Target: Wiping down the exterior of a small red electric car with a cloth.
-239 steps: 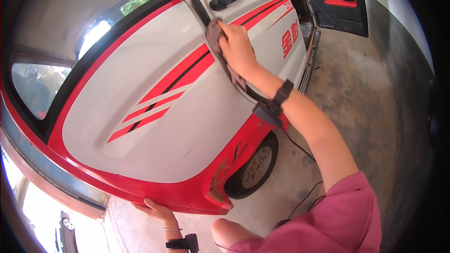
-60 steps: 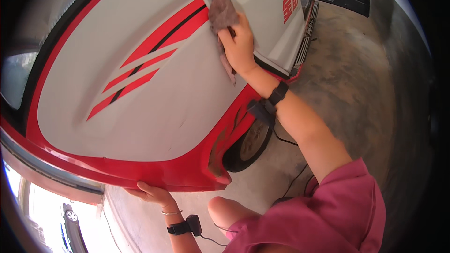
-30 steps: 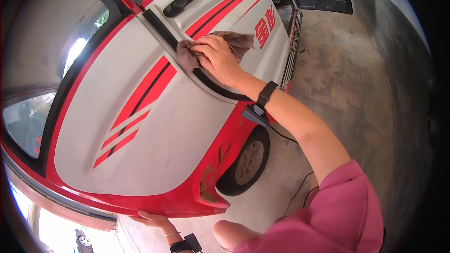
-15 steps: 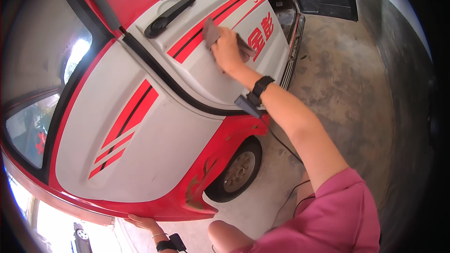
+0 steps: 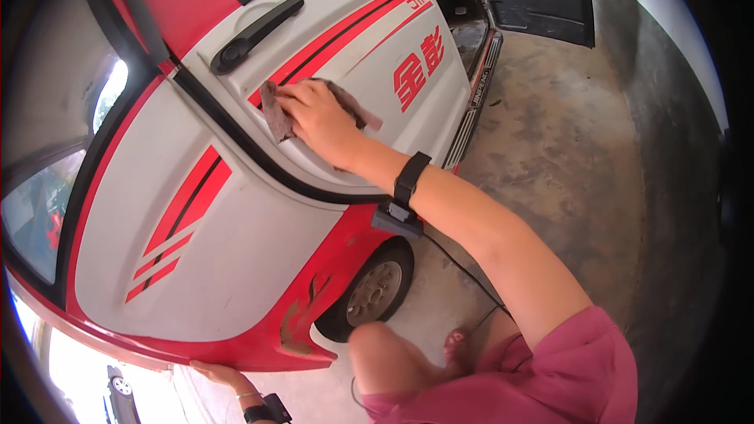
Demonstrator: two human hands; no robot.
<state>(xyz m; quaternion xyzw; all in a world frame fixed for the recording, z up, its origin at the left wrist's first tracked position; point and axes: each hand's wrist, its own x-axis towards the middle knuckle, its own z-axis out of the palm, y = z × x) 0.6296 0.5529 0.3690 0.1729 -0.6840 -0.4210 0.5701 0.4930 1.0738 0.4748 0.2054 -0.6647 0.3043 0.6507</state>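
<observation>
My right hand point(image 5: 320, 122) presses a greyish-brown cloth point(image 5: 276, 118) against the white side door point(image 5: 377, 78) of a small red and white vehicle. Its fingers bend over the cloth, which bunches out on both sides of the hand. The cloth covers the rear end of the red and black stripe point(image 5: 345, 35), below the black door handle point(image 5: 258, 35). Down at the vehicle's red lower rear edge point(image 5: 259, 361), my left hand point(image 5: 218, 374) rests with fingers stretched out and holds nothing. Its fingertips are partly hidden by that edge.
A rear wheel point(image 5: 375, 292) sits below the scuffed red wheel arch point(image 5: 302, 322). Farther forward, another door point(image 5: 542, 0) stands open over the concrete floor point(image 5: 550, 141). From my right wrist device point(image 5: 397, 220) a black cable point(image 5: 463, 271) hangs toward my legs.
My right hand has slid the cloth rearward and down along the door stripe, to the left in view. My left hand stays at the lower edge. The view has shifted slightly.
</observation>
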